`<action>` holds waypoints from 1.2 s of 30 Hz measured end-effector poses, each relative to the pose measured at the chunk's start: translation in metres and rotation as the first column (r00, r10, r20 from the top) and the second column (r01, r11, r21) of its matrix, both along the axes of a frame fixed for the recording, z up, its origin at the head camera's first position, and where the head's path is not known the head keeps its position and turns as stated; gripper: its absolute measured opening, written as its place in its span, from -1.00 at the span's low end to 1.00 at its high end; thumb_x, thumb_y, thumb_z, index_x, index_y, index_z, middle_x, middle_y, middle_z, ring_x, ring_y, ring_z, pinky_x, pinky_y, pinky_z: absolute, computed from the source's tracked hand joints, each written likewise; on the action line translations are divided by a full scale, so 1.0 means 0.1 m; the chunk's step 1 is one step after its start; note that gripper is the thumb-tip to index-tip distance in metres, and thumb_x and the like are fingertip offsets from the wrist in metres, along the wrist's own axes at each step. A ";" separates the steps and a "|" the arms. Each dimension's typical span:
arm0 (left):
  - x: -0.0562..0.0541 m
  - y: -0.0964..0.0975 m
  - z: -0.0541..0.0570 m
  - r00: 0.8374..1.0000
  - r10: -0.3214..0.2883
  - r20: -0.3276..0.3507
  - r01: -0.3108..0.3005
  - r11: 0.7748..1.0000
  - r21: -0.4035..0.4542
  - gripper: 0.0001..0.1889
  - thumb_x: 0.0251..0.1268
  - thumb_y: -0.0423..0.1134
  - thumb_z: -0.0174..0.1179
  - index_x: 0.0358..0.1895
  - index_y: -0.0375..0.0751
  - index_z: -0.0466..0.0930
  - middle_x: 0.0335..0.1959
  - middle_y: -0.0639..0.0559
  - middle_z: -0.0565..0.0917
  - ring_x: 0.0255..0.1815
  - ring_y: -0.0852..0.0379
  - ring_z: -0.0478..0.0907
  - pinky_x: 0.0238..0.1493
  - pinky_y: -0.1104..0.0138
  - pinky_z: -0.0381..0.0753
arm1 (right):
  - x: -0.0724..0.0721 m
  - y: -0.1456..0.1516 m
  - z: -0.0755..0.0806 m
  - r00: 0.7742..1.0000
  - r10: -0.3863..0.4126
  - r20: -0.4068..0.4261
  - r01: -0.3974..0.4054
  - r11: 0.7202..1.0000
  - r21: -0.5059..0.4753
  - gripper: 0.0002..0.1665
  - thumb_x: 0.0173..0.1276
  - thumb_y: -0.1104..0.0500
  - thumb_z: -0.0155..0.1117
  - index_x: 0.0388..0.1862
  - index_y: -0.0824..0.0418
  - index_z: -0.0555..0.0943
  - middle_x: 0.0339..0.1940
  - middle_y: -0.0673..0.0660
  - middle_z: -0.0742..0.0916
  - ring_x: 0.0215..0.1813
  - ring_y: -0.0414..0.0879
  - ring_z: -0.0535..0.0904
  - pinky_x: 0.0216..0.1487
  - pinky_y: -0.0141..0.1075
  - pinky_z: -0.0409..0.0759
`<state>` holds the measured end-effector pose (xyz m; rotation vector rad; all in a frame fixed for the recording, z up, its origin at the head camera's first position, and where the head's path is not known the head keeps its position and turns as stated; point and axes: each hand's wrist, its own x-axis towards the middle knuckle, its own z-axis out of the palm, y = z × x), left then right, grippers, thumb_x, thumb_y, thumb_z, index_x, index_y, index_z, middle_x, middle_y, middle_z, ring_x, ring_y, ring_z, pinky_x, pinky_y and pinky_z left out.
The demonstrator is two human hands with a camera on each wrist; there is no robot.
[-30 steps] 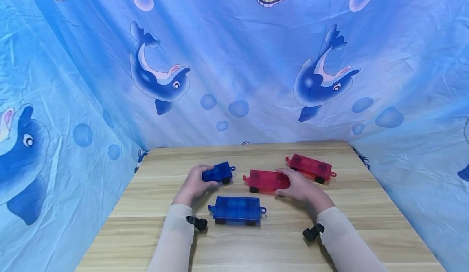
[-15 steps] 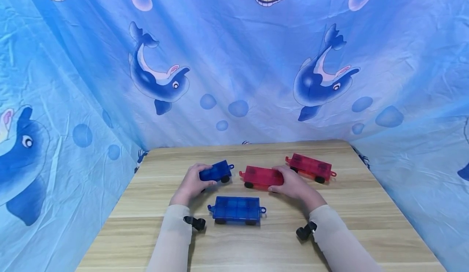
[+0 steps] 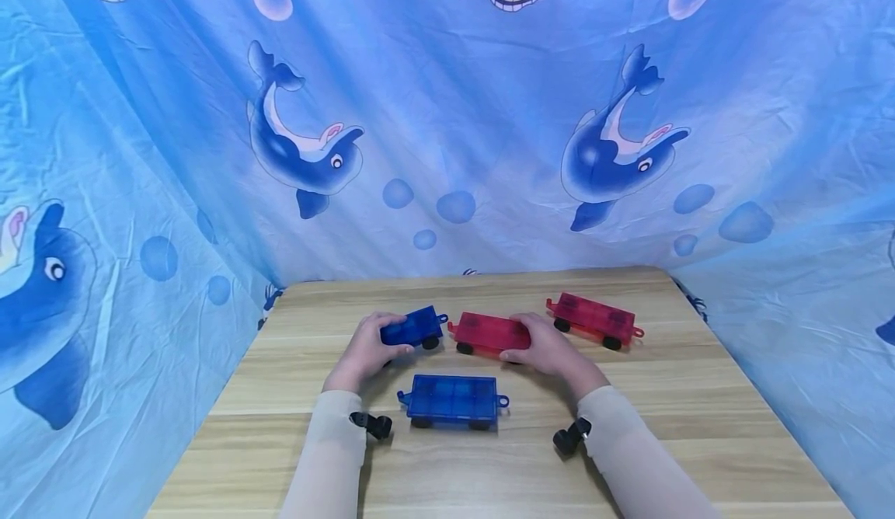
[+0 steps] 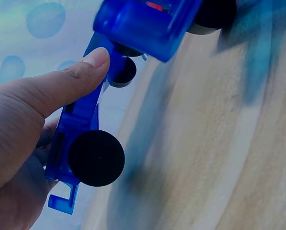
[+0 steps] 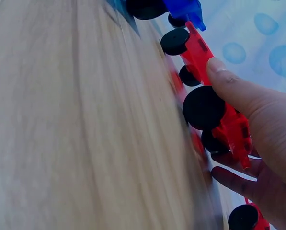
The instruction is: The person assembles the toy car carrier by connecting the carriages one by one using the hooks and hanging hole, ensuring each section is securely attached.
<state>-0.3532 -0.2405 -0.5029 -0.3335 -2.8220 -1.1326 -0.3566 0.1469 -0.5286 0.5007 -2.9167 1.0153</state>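
Observation:
My left hand [image 3: 367, 350] grips the rear of a translucent blue toy train car [image 3: 423, 325], thumb on the near side. In the left wrist view, the thumb presses this blue car [image 4: 80, 120] above its black wheel. My right hand [image 3: 550, 346] holds the right end of a red toy train car [image 3: 489, 332] between thumb and fingers. The red car's left hook lies right beside the blue car's ring; I cannot tell whether they are linked. In the right wrist view, the red car [image 5: 198, 50] has its front close to the blue one [image 5: 186, 8].
A second blue train car [image 3: 452, 398] stands nearer on the wooden table [image 3: 447, 476], between my forearms. Another red train car [image 3: 596, 318] stands at the back right, angled, beyond my right hand. A blue dolphin-print curtain [image 3: 447, 115] encloses the table's back and sides.
My right hand has slid the red car left and slightly away, bringing its hook up to the held blue car's ring. The left hand shifted slightly left, then stayed. The other two cars have not moved.

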 end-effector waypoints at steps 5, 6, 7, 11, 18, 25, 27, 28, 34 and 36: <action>-0.01 0.00 -0.01 1.000 -0.006 0.002 0.006 1.000 0.004 -0.36 0.16 -0.05 0.60 0.35 0.06 0.65 0.40 -0.02 0.52 0.47 -0.20 0.34 0.44 -0.20 0.38 | -0.01 -0.06 0.01 1.000 0.000 0.001 0.000 1.000 -0.018 0.08 0.17 -0.30 0.62 0.57 0.09 0.43 0.49 0.14 0.53 0.48 0.13 0.44 0.47 0.09 0.42; -0.01 -0.01 -0.01 1.000 -0.008 0.000 0.008 1.000 0.005 -0.36 0.16 -0.05 0.60 0.35 0.06 0.65 0.40 -0.02 0.52 0.47 -0.20 0.34 0.44 -0.20 0.37 | -0.01 -0.07 0.01 1.000 0.000 0.004 0.000 1.000 -0.022 0.08 0.17 -0.30 0.62 0.57 0.09 0.43 0.49 0.14 0.54 0.47 0.13 0.44 0.47 0.09 0.42; -0.01 -0.01 -0.01 1.000 -0.010 -0.001 0.010 1.000 0.004 -0.36 0.16 -0.05 0.60 0.35 0.06 0.65 0.39 -0.02 0.52 0.47 -0.20 0.34 0.44 -0.20 0.37 | -0.01 -0.08 0.01 1.000 0.000 0.007 0.000 1.000 -0.026 0.08 0.18 -0.29 0.62 0.57 0.08 0.43 0.48 0.14 0.54 0.46 0.13 0.44 0.46 0.09 0.42; -0.01 -0.01 -0.03 1.000 -0.014 -0.001 0.014 1.000 0.000 -0.37 0.17 -0.06 0.60 0.34 0.05 0.65 0.39 -0.02 0.52 0.47 -0.20 0.34 0.44 -0.20 0.38 | -0.02 -0.09 -0.01 1.000 -0.005 0.016 0.006 0.999 -0.032 0.07 0.19 -0.29 0.61 0.58 0.06 0.42 0.47 0.13 0.54 0.46 0.13 0.44 0.46 0.10 0.42; -0.02 0.01 -0.06 1.000 -0.012 0.001 0.012 1.000 -0.013 -0.36 0.17 -0.05 0.60 0.35 0.04 0.65 0.40 -0.03 0.52 0.47 -0.20 0.35 0.44 -0.19 0.38 | -0.01 -0.10 -0.02 1.000 -0.004 0.022 0.005 0.999 -0.049 0.05 0.21 -0.25 0.61 0.58 0.07 0.42 0.48 0.14 0.53 0.48 0.14 0.43 0.48 0.11 0.40; -0.04 0.03 -0.07 1.000 -0.019 -0.001 0.019 1.000 -0.016 -0.36 0.15 -0.06 0.60 0.34 0.03 0.66 0.38 -0.04 0.53 0.45 -0.20 0.36 0.43 -0.18 0.40 | 0.01 -0.11 -0.01 0.999 -0.008 0.043 0.011 0.998 -0.062 0.04 0.22 -0.23 0.62 0.59 0.04 0.40 0.51 0.13 0.51 0.51 0.14 0.40 0.49 0.13 0.38; -0.04 0.03 -0.07 1.000 -0.019 0.000 0.019 1.000 -0.018 -0.36 0.15 -0.06 0.61 0.34 0.04 0.66 0.38 -0.04 0.53 0.45 -0.20 0.37 0.43 -0.18 0.40 | 0.01 -0.12 -0.01 0.999 -0.009 0.044 0.012 0.998 -0.059 0.04 0.22 -0.23 0.62 0.59 0.03 0.40 0.51 0.13 0.51 0.50 0.14 0.40 0.49 0.13 0.39; -0.04 0.03 -0.08 1.000 -0.018 0.001 0.018 1.000 -0.018 -0.36 0.15 -0.06 0.60 0.34 0.05 0.66 0.38 -0.03 0.53 0.45 -0.20 0.37 0.43 -0.18 0.41 | 0.01 -0.12 -0.01 0.999 -0.009 0.043 0.011 0.998 -0.058 0.04 0.22 -0.24 0.62 0.59 0.04 0.40 0.51 0.14 0.51 0.50 0.14 0.40 0.48 0.13 0.39; -0.04 0.02 -0.09 1.000 -0.012 0.004 0.012 1.000 -0.010 -0.36 0.16 -0.07 0.60 0.35 0.04 0.65 0.39 -0.03 0.52 0.46 -0.21 0.36 0.43 -0.20 0.39 | 0.00 -0.11 -0.01 0.999 -0.007 0.048 0.009 0.999 -0.050 0.06 0.22 -0.26 0.60 0.61 0.04 0.39 0.50 0.13 0.51 0.50 0.14 0.40 0.47 0.13 0.41; -0.04 0.02 -0.09 1.000 -0.007 0.003 0.007 1.000 -0.012 -0.36 0.16 -0.07 0.60 0.35 0.04 0.64 0.39 -0.03 0.52 0.46 -0.21 0.36 0.43 -0.20 0.39 | 0.00 -0.11 -0.02 0.999 -0.003 0.045 0.006 0.999 -0.049 0.05 0.23 -0.25 0.60 0.61 0.05 0.39 0.50 0.14 0.51 0.50 0.14 0.40 0.47 0.13 0.41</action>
